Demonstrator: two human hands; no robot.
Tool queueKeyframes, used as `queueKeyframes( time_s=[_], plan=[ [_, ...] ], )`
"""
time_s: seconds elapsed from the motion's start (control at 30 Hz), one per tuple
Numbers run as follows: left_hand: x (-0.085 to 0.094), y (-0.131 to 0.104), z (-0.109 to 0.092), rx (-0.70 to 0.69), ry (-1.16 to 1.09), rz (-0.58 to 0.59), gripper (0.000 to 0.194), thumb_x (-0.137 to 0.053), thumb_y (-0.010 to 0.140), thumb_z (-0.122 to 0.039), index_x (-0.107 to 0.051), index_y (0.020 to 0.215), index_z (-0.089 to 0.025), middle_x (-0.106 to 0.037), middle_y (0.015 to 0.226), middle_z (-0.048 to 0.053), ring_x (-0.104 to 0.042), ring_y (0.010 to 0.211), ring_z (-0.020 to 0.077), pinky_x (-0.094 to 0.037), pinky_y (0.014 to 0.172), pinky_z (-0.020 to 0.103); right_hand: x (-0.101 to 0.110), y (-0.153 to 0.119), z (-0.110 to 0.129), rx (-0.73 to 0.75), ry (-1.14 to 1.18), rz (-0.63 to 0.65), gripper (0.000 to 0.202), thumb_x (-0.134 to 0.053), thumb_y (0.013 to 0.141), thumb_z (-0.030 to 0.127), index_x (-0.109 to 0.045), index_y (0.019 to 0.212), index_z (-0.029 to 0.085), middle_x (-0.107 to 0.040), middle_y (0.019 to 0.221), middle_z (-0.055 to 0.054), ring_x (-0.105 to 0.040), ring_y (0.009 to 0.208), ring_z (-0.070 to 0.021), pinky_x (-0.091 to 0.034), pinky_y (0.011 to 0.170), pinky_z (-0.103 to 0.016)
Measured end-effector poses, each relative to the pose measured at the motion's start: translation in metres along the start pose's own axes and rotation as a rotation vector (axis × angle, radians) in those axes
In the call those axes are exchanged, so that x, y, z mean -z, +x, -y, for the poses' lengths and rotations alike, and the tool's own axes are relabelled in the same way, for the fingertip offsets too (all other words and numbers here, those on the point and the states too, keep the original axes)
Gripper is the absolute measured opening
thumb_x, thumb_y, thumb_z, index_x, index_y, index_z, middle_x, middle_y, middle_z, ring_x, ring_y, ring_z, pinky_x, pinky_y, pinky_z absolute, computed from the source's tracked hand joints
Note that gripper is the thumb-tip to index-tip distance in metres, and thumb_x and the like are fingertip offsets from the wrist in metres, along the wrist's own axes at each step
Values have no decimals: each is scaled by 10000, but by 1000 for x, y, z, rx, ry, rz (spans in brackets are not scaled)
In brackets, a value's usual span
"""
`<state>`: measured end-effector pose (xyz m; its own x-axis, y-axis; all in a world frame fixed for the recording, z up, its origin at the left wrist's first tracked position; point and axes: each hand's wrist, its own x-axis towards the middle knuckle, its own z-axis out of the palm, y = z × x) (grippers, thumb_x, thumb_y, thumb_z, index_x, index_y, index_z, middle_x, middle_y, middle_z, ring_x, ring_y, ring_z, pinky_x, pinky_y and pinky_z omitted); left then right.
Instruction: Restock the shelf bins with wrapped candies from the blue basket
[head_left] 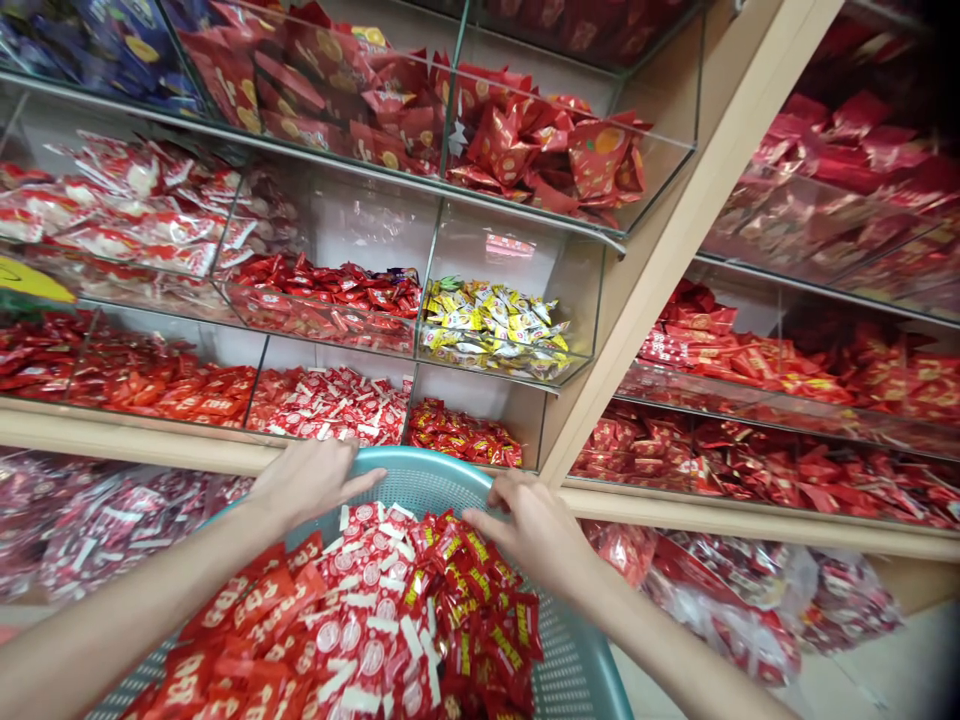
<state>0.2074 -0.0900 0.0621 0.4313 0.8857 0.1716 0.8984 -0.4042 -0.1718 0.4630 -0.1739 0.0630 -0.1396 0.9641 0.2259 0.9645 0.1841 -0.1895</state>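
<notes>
A large teal plastic basket (581, 650) with a perforated wall fills the lower middle of the view. My left hand (311, 482) grips its far rim on the left, fingers over the edge and thumb pointing inward. On the right, my right hand (529, 520) holds the same rim with its thumb inside. Wrapped candies lie in the basket in three groups: orange-red packets (247, 620) at left, red-and-white wrapped candies (375, 620) in the middle, and dark red candies with yellow lettering (480, 600) at right. My fingertips beyond the rim are partly hidden.
Ahead stands a wooden shelf (660, 230) with glass-fronted bins of wrapped sweets. Yellow-and-white candies (495, 325) and red candies (465, 430) fill bins just beyond the basket. Bagged sweets (750, 600) lie beneath the lower ledge. More bins continue at right.
</notes>
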Motion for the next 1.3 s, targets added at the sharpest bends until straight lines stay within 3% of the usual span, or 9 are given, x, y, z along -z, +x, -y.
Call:
queueKeyframes(
  time_s=[0.1,0.23,0.37,0.47,0.6,0.7,0.9,1.3],
  plan=[
    [2,0,-1,9,8,16,642,-193,837,-638,-601,878,-144,-694,755,167,-662,703,333,-466,602,382,6,21,-12,-13,3,-85,306,-506,860,465,-585,734,198,-619,804,-54,-577,772,-190,-377,655,-274],
    [4,0,-2,18,2,39,636,-198,841,-629,-594,906,-135,-694,773,174,-663,716,329,-468,612,378,4,56,-39,-24,-47,-88,161,-498,864,239,-628,794,176,-616,823,-59,-579,792,-176,-383,701,-259],
    [2,0,-1,15,2,27,645,-201,840,-631,-596,913,-127,-691,766,177,-662,716,340,-471,610,392,-6,85,-60,171,-46,33,226,-501,807,108,-653,966,161,-615,980,-83,-574,927,-184,-402,805,-265],
    [-1,1,0,11,12,18,638,-203,842,-628,-596,888,-128,-689,755,171,-662,712,339,-471,604,389,-10,101,-62,327,-33,150,378,-502,772,54,-622,1113,165,-590,1162,-97,-543,1063,-193,-384,907,-276],
    [-2,2,1,12,-3,22,635,-204,837,-634,-593,885,-135,-690,750,159,-662,709,334,-470,601,385,-8,117,-53,287,-77,275,538,-516,752,64,-512,1282,155,-566,1263,-114,-517,1145,-234,-388,934,-301],
    [-1,3,1,13,-11,25,629,-216,836,-632,-595,893,-134,-691,749,158,-662,706,338,-472,601,395,-7,123,-48,246,-111,329,606,-550,735,97,-459,1330,169,-607,1209,-115,-566,1081,-249,-425,868,-296],
    [-1,3,0,17,-44,23,632,-228,836,-621,-612,898,-124,-690,746,176,-660,708,343,-472,615,406,-13,122,-52,234,-147,308,590,-551,742,119,-460,1321,184,-666,1087,-89,-612,970,-231,-433,767,-271],
    [0,1,0,4,0,9,634,-213,843,-624,-596,904,-123,-692,748,172,-660,702,366,-472,590,422,-5,107,-62,298,-172,222,571,-558,758,124,-455,1318,166,-657,1060,-99,-569,982,-228,-399,814,-295]
  ],
)
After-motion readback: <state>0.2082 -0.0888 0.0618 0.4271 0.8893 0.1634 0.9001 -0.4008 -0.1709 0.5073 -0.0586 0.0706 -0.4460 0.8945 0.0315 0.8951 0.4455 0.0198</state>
